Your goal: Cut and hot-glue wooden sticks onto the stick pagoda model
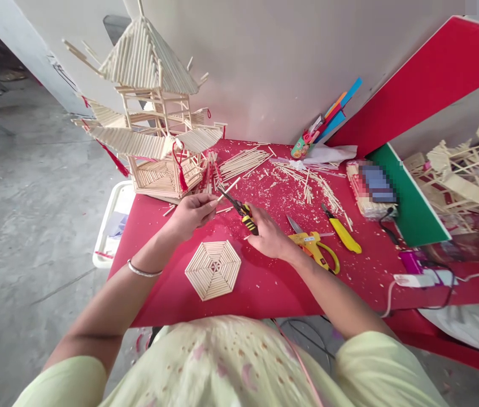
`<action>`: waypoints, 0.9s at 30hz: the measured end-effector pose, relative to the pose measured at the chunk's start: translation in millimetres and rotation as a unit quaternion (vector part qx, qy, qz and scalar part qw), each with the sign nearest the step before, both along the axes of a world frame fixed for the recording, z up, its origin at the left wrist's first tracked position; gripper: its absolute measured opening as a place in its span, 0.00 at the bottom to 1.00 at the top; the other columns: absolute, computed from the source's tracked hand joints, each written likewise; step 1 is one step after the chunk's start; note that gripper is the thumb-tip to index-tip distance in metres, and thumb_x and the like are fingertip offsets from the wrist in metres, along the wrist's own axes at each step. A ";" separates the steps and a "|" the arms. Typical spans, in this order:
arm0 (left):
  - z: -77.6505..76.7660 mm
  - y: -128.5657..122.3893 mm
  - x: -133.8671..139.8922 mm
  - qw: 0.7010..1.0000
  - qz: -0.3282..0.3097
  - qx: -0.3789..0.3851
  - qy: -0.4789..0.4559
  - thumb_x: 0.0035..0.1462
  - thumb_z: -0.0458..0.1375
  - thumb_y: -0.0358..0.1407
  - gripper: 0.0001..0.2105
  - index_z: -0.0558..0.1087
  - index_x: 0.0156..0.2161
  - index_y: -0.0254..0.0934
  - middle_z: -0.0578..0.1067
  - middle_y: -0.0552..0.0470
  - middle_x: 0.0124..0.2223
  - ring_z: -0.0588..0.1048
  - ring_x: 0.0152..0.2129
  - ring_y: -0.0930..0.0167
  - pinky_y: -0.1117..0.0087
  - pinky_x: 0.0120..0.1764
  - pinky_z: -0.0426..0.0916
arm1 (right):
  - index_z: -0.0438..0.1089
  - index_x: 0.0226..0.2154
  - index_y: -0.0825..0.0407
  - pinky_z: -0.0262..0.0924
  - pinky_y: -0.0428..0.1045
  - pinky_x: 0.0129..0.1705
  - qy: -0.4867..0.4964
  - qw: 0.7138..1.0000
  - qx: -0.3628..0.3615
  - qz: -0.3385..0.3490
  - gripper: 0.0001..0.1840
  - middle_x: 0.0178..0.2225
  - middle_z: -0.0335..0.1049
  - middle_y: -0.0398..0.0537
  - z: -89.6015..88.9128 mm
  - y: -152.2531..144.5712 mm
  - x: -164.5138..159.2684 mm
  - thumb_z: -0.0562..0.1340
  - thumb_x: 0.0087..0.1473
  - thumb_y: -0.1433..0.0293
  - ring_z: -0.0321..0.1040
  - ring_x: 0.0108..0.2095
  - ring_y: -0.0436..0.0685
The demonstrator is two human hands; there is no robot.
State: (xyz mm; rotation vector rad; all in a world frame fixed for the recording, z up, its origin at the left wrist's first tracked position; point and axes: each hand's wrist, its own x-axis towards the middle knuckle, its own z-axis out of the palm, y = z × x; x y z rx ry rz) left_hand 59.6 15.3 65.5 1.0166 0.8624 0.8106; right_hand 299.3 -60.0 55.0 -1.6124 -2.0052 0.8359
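Observation:
Between the fingertips of my left hand (194, 215) is a thin wooden stick (230, 188), its far end pointing up and to the right. My right hand (268, 233) is wrapped round the yellow-and-black handles of a pair of pliers (248, 219). The jaws of the pliers meet the stick just past my left fingertips; whether they are closed on it I cannot tell. Below both hands a hexagonal panel (214, 270) made of short sticks lies flat on the red table (159, 299).
A stick-built pagoda (150, 130) with red tassels stands at the back left. Loose sticks (245, 164) and chips cover the table's back. To the right lie a yellow glue gun (313, 246), a yellow-handled cutter (345, 232), a pen cup (301, 148) and a blurred phone (377, 183).

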 end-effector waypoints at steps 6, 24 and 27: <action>-21.4 12.0 9.0 0.989 0.048 0.140 0.011 0.50 0.73 0.48 0.17 0.83 0.34 0.34 0.69 0.53 0.23 0.61 0.18 0.78 0.75 0.21 0.54 | 0.71 0.42 0.49 0.67 0.53 0.36 0.205 0.952 -0.225 -0.024 0.22 0.33 0.73 0.45 12.1 0.3 -1.2 0.61 0.40 0.72 0.71 0.34 0.60; -47.2 53.5 40.1 0.978 0.147 0.128 -0.077 0.46 0.76 0.40 0.25 0.79 0.50 0.35 0.82 0.51 0.33 0.81 0.33 0.70 0.71 0.40 0.75 | 0.70 0.51 0.55 0.71 0.64 0.52 0.454 0.790 -0.408 0.065 0.33 0.45 0.79 0.59 16.2 16.1 8.7 0.61 0.38 0.68 0.77 0.47 0.66; -47.2 39.7 28.3 0.984 0.144 0.089 -0.053 0.45 0.76 0.41 0.20 0.79 0.42 0.35 0.82 0.50 0.32 0.82 0.33 0.68 0.68 0.42 0.76 | 0.70 0.49 0.53 0.71 0.63 0.51 0.294 0.903 -0.313 -0.026 0.25 0.44 0.79 0.59 14.2 24.6 17.3 0.62 0.47 0.63 0.78 0.46 0.68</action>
